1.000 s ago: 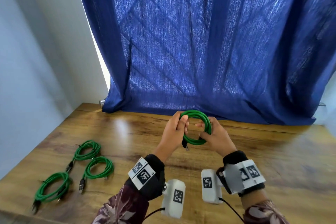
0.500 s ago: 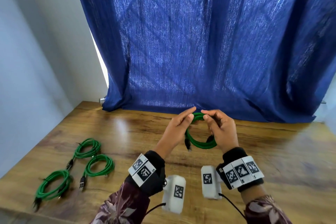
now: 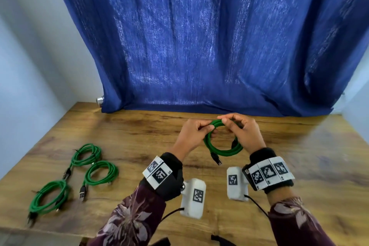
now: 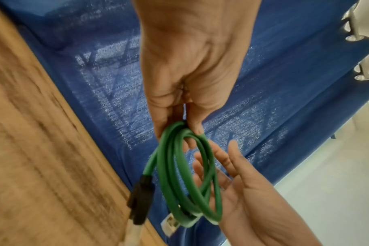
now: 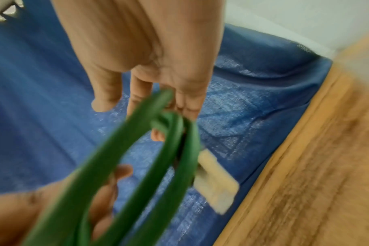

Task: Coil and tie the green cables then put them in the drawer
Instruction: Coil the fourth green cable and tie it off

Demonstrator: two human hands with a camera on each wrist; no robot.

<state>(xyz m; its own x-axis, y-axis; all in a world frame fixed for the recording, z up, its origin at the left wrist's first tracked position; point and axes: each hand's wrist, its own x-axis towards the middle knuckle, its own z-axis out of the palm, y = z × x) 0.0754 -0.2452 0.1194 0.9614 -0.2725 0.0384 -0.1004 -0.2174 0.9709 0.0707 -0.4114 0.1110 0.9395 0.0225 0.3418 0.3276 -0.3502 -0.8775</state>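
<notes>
You hold one coiled green cable (image 3: 221, 146) in the air above the wooden table (image 3: 139, 138), in front of the blue curtain (image 3: 199, 46). Your left hand (image 3: 191, 136) pinches the top of the coil between thumb and fingertips; the left wrist view shows the loops gathered under those fingertips. Your right hand (image 3: 243, 136) grips the coil's right side with its fingers curled over the top of the loops, close to the left hand's fingertips. One black plug end with a metal tip (image 3: 216, 159) hangs free below the coil; a second connector (image 4: 171, 223) shows at the coil's bottom in the left wrist view.

Three more green cables lie coiled on the table well to your left: a far coil (image 3: 86, 155), a middle coil (image 3: 100, 172) and a near coil (image 3: 49, 196). So you have four cables in all, one in hand and three on the table. A small metal cylinder (image 3: 99, 99) sits at the curtain's left edge.
</notes>
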